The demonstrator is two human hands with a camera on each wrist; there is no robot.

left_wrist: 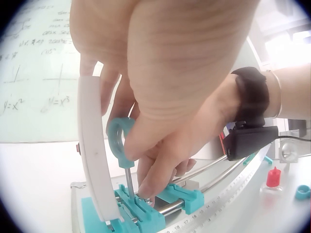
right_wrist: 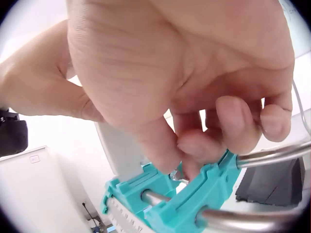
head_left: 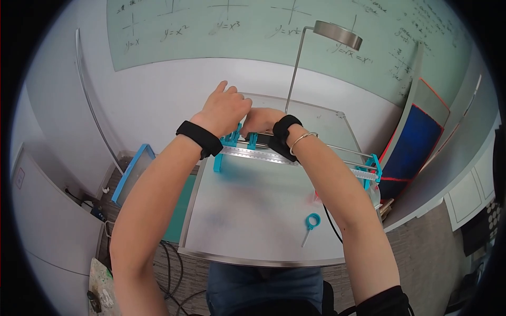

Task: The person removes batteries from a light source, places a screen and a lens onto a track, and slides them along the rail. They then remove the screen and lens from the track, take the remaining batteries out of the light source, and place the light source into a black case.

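Note:
A teal ring holder (left_wrist: 114, 138) stands upright on a thin metal rod (left_wrist: 129, 182) set in a teal slider (left_wrist: 146, 216). My left hand (head_left: 224, 108) pinches that ring holder between thumb and fingers. Lower down, at the slider, my right hand (head_left: 262, 120) pinches a small metal screw (right_wrist: 174, 175) with thumb and forefinger. Beside the ring, a white upright panel (left_wrist: 95, 145) rises from the neighbouring slider. The sliders sit on two metal rails (right_wrist: 252, 218), with a white ruler (head_left: 258, 154) along the near side.
On the white table (head_left: 237, 226) lies a second teal ring holder (head_left: 312, 221) with its rod. A red-capped bottle (left_wrist: 273, 182) stands near the rails. A lamp (head_left: 337, 36) rises behind the bench, in front of a green board (head_left: 263, 50). Coloured panels (head_left: 406, 142) lean at right.

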